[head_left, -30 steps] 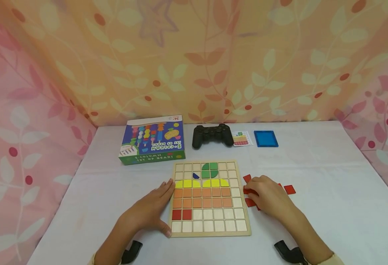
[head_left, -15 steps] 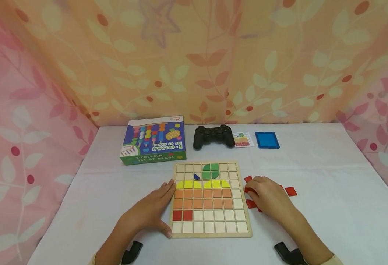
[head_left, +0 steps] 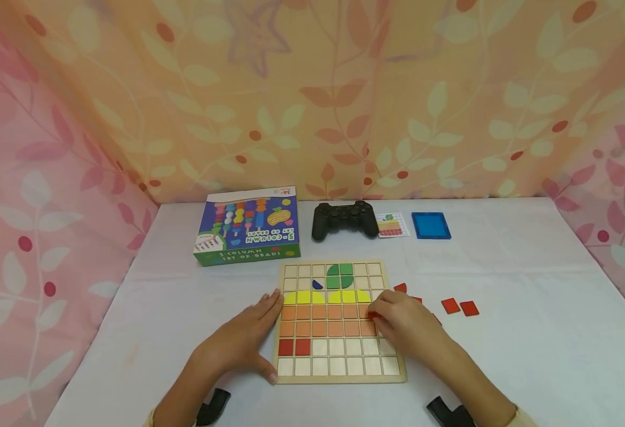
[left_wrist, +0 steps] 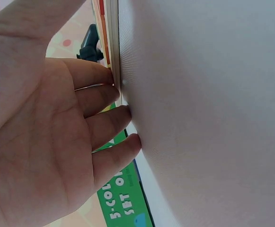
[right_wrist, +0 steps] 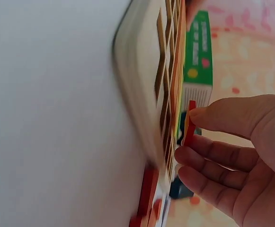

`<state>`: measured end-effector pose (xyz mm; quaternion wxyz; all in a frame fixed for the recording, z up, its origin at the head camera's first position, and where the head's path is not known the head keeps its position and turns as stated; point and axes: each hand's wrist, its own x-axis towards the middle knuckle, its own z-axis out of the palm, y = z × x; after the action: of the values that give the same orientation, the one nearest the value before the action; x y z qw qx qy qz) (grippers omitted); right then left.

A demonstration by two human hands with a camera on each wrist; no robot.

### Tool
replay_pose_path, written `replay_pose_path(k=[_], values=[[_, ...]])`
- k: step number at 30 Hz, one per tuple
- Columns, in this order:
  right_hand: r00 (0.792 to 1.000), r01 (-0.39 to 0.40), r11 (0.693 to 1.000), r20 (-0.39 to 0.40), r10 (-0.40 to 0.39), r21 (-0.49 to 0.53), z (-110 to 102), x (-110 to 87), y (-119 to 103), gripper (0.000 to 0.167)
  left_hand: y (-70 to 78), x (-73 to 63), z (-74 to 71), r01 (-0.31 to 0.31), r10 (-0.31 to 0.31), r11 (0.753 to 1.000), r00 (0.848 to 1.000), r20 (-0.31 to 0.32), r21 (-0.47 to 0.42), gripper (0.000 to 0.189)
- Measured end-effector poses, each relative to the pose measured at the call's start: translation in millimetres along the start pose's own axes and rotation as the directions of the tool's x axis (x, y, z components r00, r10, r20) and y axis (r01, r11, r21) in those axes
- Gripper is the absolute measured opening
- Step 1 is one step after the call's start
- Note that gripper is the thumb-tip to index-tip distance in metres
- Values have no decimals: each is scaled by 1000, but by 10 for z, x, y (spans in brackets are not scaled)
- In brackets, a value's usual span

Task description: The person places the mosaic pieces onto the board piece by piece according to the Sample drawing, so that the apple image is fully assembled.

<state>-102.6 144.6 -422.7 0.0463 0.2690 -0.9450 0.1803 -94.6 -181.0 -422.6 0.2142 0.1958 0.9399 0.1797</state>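
A wooden grid board [head_left: 339, 378] lies on the table, filled in part with green, yellow, orange and red tiles and one small blue piece. My left hand [head_left: 240, 341] rests along its left edge, fingers straight and thumb at the lower corner. Between thumb and fingers my right hand [head_left: 414, 326] pinches a red square tile [right_wrist: 190, 124], held over the board's right side near the orange rows. Two red tiles [head_left: 293, 347] sit at the left of the row below the orange ones. More loose red tiles [head_left: 450, 305] lie right of the board, some hidden behind the right hand.
A bead-set box [head_left: 245, 228] stands at the back left. Beside it are a black game controller [head_left: 344, 220], a pattern card [head_left: 392, 225] partly under it, and a blue square tray [head_left: 431, 225]. Patterned curtains [head_left: 312, 101] hang behind and at both sides.
My right hand has moved left from the loose red tiles to above the board, carrying one red tile. Another loose tile shows where the hand was. My left hand stays put.
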Motion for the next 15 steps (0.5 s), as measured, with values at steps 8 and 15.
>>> replay_pose_path(k=[8, 15], values=[[987, 139, 989, 69, -142, 47, 145, 118, -333, 15, -12, 18, -4, 1, -1, 1000, 1000, 10, -7, 140], [951, 300, 954, 71, -300, 13, 273, 183, -592, 7, -19, 24, -4, 5, -4, 1000, 1000, 27, -28, 140]])
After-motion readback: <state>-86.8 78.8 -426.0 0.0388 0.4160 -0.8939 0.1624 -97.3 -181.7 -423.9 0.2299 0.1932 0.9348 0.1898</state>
